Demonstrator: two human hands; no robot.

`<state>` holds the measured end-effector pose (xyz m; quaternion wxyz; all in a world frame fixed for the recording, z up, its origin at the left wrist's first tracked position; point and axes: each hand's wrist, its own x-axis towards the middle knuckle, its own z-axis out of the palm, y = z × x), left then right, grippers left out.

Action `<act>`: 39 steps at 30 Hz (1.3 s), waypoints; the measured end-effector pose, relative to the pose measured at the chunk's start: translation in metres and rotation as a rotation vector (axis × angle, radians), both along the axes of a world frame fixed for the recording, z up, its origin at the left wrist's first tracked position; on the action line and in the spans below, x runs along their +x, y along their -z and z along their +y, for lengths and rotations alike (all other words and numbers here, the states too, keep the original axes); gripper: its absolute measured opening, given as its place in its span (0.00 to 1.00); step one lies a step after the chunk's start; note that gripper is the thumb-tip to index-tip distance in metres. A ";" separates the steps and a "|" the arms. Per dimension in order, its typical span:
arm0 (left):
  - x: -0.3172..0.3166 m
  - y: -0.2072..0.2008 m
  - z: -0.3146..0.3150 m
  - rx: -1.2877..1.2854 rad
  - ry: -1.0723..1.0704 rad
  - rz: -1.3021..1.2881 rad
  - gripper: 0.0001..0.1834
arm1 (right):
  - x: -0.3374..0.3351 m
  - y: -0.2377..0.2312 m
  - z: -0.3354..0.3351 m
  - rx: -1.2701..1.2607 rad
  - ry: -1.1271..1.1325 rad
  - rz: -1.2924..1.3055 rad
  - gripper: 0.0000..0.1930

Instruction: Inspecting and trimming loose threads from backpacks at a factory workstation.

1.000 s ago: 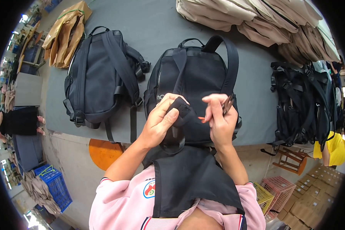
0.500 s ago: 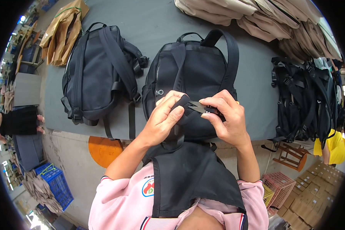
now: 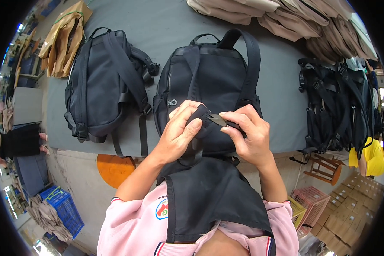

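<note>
1. Left hand (image 3: 179, 130) pinches a black strap (image 3: 203, 119) between thumb and fingers, its thumb lying along the near side.
2. Right hand (image 3: 249, 132) grips dark snips (image 3: 219, 120) between thumb and forefinger; the blades point left at the strap's stitched edge, though whether they touch it I cannot tell.
3. Beneath both hands, a black backpack (image 3: 222, 81) lies on the grey table (image 3: 281, 119), top handle away from the person, one shoulder strap (image 3: 252, 64) arching up on the right. A ring-shaped pull (image 3: 172, 102) sits near its left edge, just beside the left hand.
4. Left of it, apart, lies a second backpack (image 3: 98, 85), its loose webbing (image 3: 143, 136) reaching the table's near edge.
5. Farther out on the table: a brown paper bag (image 3: 62, 45) at far left, a beige pile (image 3: 286, 21) at far right, and a heap of black bags (image 3: 328, 102) at the right end.
6. Below the table stand an orange stool (image 3: 114, 170), a wooden stool (image 3: 322, 169) and a pink crate (image 3: 313, 202), with cartons (image 3: 347, 205) nearby.
</note>
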<state>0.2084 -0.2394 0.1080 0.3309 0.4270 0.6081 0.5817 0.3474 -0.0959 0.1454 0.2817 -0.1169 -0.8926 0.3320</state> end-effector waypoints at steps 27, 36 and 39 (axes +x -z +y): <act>0.003 -0.003 0.003 0.054 0.065 -0.138 0.14 | 0.007 0.008 -0.011 -0.168 0.071 0.047 0.12; -0.035 -0.006 0.103 0.051 0.077 0.147 0.21 | 0.016 0.037 -0.027 -0.687 0.206 0.070 0.18; -0.043 0.021 0.140 -0.122 0.132 0.161 0.22 | 0.007 0.054 -0.035 -0.396 0.213 -0.040 0.20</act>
